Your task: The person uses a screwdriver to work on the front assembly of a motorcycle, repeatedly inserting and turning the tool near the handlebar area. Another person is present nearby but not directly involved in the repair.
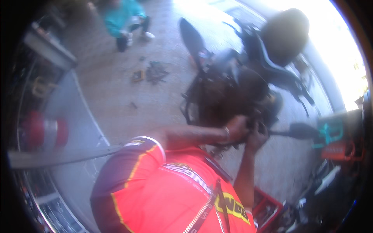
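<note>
My left hand (pixel 237 128) is at the dark lower part of a partly assembled motorbike (pixel 217 93), its fingers curled in among the parts, with what they hold hidden. Just right of it, my right hand (pixel 257 136) is closed with fingertips raised at a small dark part I cannot make out. A long black mirror or lever-like piece (pixel 301 131) extends rightward beside that hand. The picture is blurred around both hands.
A crouching person in teal (pixel 124 19) is at the top left, near loose tools (pixel 153 72) on the floor (pixel 108 101). A red cylinder (pixel 37 128) stands left. Teal and red cases (pixel 338 147) and a red toolbox (pixel 268 207) lie right.
</note>
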A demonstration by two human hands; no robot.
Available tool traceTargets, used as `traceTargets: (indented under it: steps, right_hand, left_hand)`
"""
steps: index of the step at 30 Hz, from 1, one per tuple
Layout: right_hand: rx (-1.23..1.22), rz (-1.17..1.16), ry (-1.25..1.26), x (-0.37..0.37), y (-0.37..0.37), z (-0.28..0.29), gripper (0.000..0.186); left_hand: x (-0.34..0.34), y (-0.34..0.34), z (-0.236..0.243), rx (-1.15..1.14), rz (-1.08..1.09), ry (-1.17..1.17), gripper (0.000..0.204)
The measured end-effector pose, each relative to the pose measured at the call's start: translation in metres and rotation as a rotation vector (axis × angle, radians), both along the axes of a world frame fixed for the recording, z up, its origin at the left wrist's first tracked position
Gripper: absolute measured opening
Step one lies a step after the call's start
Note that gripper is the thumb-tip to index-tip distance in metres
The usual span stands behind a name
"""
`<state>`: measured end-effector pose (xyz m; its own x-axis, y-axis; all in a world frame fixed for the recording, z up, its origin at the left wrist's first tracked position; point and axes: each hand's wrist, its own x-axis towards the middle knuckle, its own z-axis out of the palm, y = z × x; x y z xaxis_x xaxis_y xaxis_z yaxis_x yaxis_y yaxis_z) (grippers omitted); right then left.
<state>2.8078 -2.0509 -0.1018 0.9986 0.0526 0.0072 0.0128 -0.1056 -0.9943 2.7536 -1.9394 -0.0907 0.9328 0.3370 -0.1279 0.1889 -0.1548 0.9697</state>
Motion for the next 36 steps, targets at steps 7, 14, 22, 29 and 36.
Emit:
traceTargets:
  steps: [7,14,22,29,36]
  right_hand:
    - [0.009,-0.007,-0.071,-0.041,0.025,0.048,0.017]
    - [-0.066,-0.042,-0.015,-0.044,0.017,0.028,0.02]
    - [-0.17,-0.029,-0.065,-0.058,0.014,0.027,0.022]
    - [0.07,-0.022,0.023,-0.059,0.012,0.063,0.025]
    - [-0.052,0.052,0.045,-0.064,0.0,0.058,0.03]
  left_hand:
    - [-0.043,0.029,0.066,-0.006,-0.001,-0.044,0.033]
    - [-0.042,0.019,0.039,-0.093,0.02,-0.013,0.032]
    - [-0.056,0.009,0.031,-0.025,0.042,-0.046,0.033]
    - [-0.05,0.008,0.058,0.01,0.001,-0.039,0.032]
    - [-0.062,0.005,0.064,-0.056,-0.009,-0.003,0.034]
